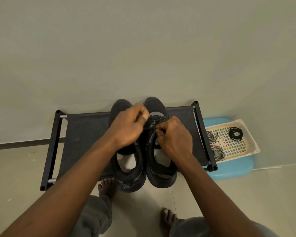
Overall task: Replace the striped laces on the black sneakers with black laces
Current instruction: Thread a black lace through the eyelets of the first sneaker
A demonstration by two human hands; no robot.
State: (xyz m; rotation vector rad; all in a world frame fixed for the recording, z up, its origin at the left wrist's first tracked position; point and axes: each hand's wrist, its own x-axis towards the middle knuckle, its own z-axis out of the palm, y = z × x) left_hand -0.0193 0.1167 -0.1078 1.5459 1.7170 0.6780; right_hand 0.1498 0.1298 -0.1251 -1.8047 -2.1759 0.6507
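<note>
Two black sneakers stand side by side on a low black rack (85, 132), toes toward the wall: the left sneaker (129, 177) and the right sneaker (161, 175). Over the right sneaker's lacing, my left hand (126, 127) pinches a black lace (149, 128) between thumb and fingers. My right hand (173, 135) pinches the same lace close beside it. The lace runs taut between the two hands. Most of the eyelets are hidden under my hands. Two bundles of striped laces (218, 153) and a coiled black lace (235, 133) lie in a cream basket to the right.
The cream basket (246, 151) sits on a light blue stool (232, 170) right of the rack. A plain wall rises just behind the rack. My bare feet (106, 187) stand on the tiled floor in front of it.
</note>
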